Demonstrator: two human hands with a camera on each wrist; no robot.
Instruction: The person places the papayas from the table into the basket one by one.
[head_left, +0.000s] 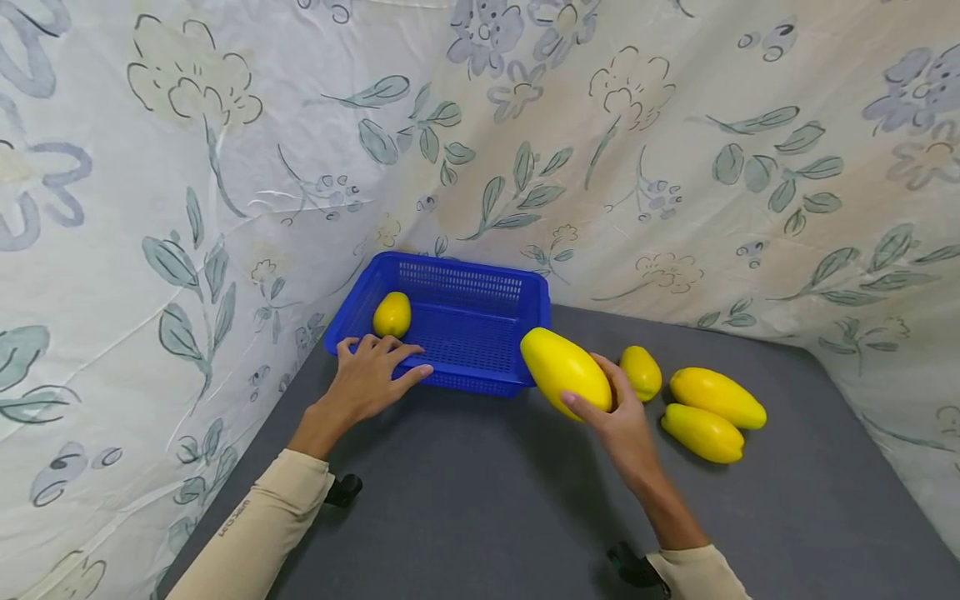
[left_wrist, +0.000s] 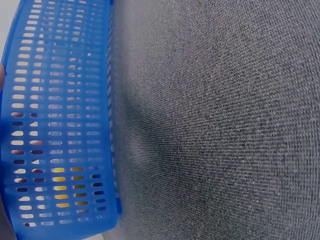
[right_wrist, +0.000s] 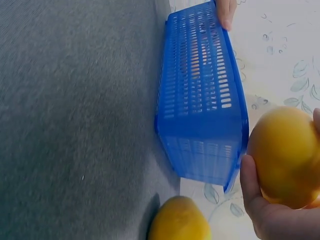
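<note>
A large yellow papaya (head_left: 566,374) is held up in my right hand (head_left: 621,425), thumb on the near side and fingers behind it. It is raised above the table, just off the right end of a blue plastic basket (head_left: 534,287). My left hand (head_left: 367,379) grips the basket's front rim near the left corner, with its fingers over the edge and the thumb outside. Inside the basket, at the left, lies a smaller yellow papaya (head_left: 392,314), glimpsed through the slots in the left wrist view. The right wrist view shows the held papaya (right_wrist: 282,155) beside the rim.
On the grey table (head_left: 465,492), right of the basket, lie one short papaya (head_left: 641,373) and two longer papayas, a rear one (head_left: 717,397) and a front one (head_left: 702,433), side by side. Floral cloth (head_left: 525,150) hangs behind and to the left, close to the basket.
</note>
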